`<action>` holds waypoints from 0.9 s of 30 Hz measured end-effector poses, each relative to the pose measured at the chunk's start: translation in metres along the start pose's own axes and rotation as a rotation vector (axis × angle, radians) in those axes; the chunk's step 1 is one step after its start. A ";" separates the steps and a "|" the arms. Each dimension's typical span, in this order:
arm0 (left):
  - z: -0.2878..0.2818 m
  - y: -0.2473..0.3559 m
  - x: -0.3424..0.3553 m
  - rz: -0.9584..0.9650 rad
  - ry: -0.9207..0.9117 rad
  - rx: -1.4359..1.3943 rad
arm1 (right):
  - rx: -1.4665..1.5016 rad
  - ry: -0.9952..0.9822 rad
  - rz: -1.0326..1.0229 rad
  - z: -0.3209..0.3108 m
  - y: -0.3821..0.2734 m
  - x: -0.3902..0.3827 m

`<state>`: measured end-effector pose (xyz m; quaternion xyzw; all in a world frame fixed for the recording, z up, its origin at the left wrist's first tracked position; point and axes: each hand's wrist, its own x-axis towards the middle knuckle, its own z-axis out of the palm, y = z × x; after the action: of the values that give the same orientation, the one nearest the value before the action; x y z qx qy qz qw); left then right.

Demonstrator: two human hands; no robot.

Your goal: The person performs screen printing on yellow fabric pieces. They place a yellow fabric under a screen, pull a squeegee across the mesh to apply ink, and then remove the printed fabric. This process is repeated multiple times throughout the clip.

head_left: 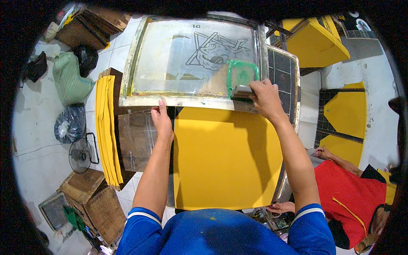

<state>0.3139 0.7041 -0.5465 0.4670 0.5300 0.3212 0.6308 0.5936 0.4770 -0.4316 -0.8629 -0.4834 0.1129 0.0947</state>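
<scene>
A silk-screen printing frame [155, 98] with a pale mesh and dark line drawing lies at the far middle. Green ink [245, 70] forms a rough square at the mesh's right side. My right hand [267, 98] grips a small squeegee [242, 92] at the lower edge of that ink. With my left hand [162, 121] I hold the frame's near rim, left of the middle. A yellow fabric panel [225, 159] lies flat on the dark board between my forearms, its far part going under the frame.
Stacked yellow panels [108, 131] hang at the left beside a brown board. More yellow pieces [345, 112] lie on a dark gridded table at the right. A person in red [352, 195] is close at the lower right. A fan [80, 155] and wooden box [100, 208] stand left.
</scene>
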 end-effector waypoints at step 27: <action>0.020 0.212 0.002 0.664 -0.196 -0.107 | -0.274 0.865 0.072 -0.150 -0.051 0.012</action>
<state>0.3525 0.7771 -0.3506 0.6087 0.2688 0.4898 0.5634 0.6016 0.5053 -0.2753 -0.8515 -0.3797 -0.3196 0.1691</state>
